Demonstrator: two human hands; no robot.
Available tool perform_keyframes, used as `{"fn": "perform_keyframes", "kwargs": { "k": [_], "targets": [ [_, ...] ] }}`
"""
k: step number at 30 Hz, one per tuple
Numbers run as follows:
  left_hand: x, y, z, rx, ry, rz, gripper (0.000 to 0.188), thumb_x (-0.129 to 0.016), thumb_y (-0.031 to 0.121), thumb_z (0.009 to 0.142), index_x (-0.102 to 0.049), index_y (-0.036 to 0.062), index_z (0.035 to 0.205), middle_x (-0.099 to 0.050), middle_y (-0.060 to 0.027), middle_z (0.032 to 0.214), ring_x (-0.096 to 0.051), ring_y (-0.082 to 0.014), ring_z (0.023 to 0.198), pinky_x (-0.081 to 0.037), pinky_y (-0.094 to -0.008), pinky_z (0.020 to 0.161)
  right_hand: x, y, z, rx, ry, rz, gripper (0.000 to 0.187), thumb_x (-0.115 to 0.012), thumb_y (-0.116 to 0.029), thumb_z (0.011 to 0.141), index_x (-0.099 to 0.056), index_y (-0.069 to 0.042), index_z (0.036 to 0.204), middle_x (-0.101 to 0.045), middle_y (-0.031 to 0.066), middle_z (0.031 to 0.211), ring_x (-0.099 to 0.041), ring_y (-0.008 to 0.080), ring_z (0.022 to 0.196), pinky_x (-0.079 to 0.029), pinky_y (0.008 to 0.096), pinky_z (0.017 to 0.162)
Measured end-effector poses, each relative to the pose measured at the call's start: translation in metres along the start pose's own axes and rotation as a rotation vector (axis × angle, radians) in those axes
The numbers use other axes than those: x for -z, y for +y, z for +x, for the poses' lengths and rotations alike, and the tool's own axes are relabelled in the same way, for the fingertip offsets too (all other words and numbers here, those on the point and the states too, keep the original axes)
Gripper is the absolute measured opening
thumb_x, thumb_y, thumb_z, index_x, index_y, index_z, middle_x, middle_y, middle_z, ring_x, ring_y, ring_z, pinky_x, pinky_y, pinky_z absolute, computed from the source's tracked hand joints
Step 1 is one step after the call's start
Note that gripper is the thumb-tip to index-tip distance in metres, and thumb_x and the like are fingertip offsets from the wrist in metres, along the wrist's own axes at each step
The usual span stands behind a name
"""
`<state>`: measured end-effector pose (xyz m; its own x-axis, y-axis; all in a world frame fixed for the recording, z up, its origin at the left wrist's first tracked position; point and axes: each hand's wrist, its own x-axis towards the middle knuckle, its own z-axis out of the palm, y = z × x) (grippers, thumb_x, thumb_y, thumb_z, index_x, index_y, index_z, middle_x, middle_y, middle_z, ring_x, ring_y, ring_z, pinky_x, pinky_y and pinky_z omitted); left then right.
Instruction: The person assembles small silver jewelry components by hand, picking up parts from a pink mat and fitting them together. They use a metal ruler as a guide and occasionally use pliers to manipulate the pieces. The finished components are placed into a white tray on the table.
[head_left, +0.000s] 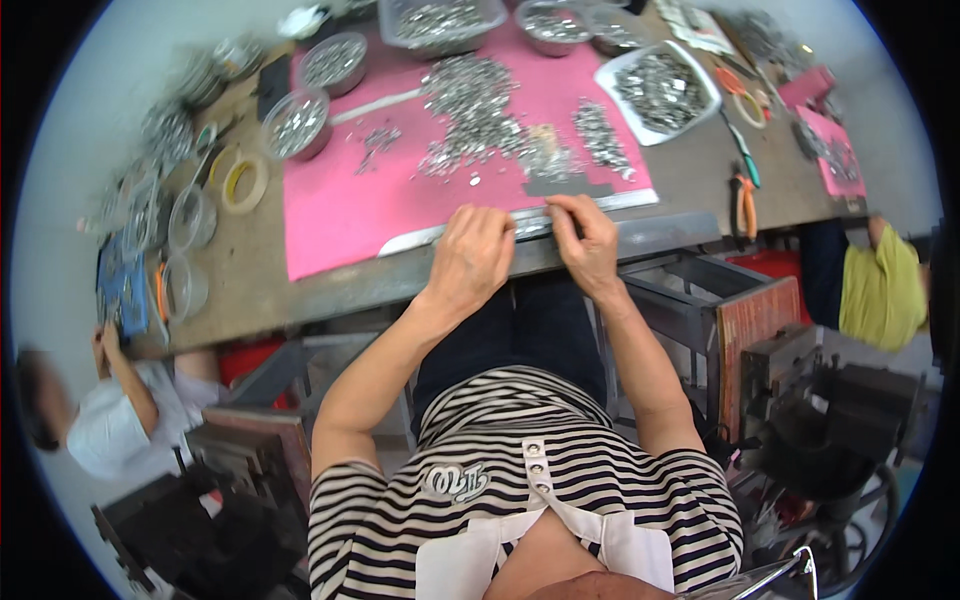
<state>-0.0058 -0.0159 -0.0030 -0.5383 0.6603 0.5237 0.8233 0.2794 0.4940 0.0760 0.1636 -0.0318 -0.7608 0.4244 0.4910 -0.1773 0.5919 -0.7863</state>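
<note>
My left hand point(472, 252) is closed at the front edge of the pink mat point(335, 225), its fingers curled and their tips hidden. My right hand point(590, 248) is closed too, with thumb and forefinger pressed together beside it. What either hand pinches is too small or hidden to name. Between them, small shiny silvery pieces point(532, 222) lie along a white strip point(405, 241) at the mat's edge. Just beyond my fingers are a flat grey piece point(568, 187) and a loose scatter of silvery bits point(548, 160). Farther back spreads a large heap of small metal pieces point(468, 95).
Tubs of metal parts stand behind, including a round tub point(297, 125) and a white tray point(712, 90). Tape rolls point(245, 183) lie left; orange-handled pliers point(743, 207) and a green-handled tool point(748, 165) lie right. Other people sit at left point(130, 425) and right point(880, 290).
</note>
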Motion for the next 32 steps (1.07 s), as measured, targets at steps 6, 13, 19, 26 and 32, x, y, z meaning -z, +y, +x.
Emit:
{"fn": "perform_keyframes", "kwargs": {
  "k": [6, 13, 19, 26, 32],
  "targets": [
    [-0.004, -0.005, -0.004, 0.004, 0.023, -0.001, 0.009, -0.069, 0.001, 0.090, -0.064, 0.0008, 0.098, -0.065, -0.0161, 0.089, -0.063, -0.0365, 0.085, -0.050, -0.0457, 0.077, -0.006, 0.004, 0.004, 0.141, 0.048, -0.022, 0.012, -0.071, -0.001, 0.090, -0.073, -0.002, 0.102, -0.066, 0.0104, 0.082, -0.063, 0.0255, 0.074, -0.050, 0.0356, 0.070],
    [-0.016, -0.007, -0.008, -0.024, 0.045, -0.014, 0.010, -0.067, 0.000, 0.094, -0.062, -0.0007, 0.103, -0.067, -0.0153, 0.096, -0.066, -0.0388, 0.092, -0.051, -0.0550, 0.101, -0.004, 0.009, 0.001, 0.176, 0.062, -0.052, 0.011, -0.067, -0.003, 0.090, -0.070, -0.002, 0.101, -0.067, 0.0104, 0.087, -0.065, 0.0286, 0.084, -0.049, 0.0393, 0.081],
    [-0.015, -0.013, -0.014, -0.072, 0.073, -0.002, 0.011, -0.070, 0.002, 0.093, -0.066, 0.0006, 0.103, -0.070, -0.0153, 0.102, -0.068, -0.0362, 0.095, -0.049, -0.0545, 0.104, -0.007, 0.010, -0.003, 0.208, 0.050, -0.073, 0.010, -0.067, -0.003, 0.090, -0.070, -0.001, 0.099, -0.069, 0.0099, 0.090, -0.066, 0.0282, 0.087, -0.049, 0.0394, 0.083],
    [-0.006, -0.015, -0.026, -0.113, 0.009, 0.190, 0.026, -0.075, 0.012, 0.091, -0.072, 0.0054, 0.116, -0.071, -0.0107, 0.116, -0.063, -0.0332, 0.116, -0.037, -0.0584, 0.114, -0.005, 0.013, 0.002, 0.198, -0.025, -0.054, 0.018, -0.069, -0.014, 0.092, -0.070, 0.000, 0.103, -0.069, 0.0116, 0.091, -0.066, 0.0298, 0.090, -0.050, 0.0409, 0.086],
    [0.020, -0.048, -0.053, 0.154, 0.060, 0.128, 0.064, -0.084, 0.025, 0.085, -0.061, 0.0109, 0.143, -0.065, -0.0165, 0.132, -0.055, -0.0346, 0.128, -0.027, -0.0552, 0.121, 0.043, 0.016, -0.003, 0.136, -0.444, -0.147, 0.059, -0.080, -0.030, 0.087, -0.061, -0.003, 0.136, -0.063, 0.0169, 0.123, -0.060, 0.0300, 0.120, -0.045, 0.0431, 0.107]
  ]
}}
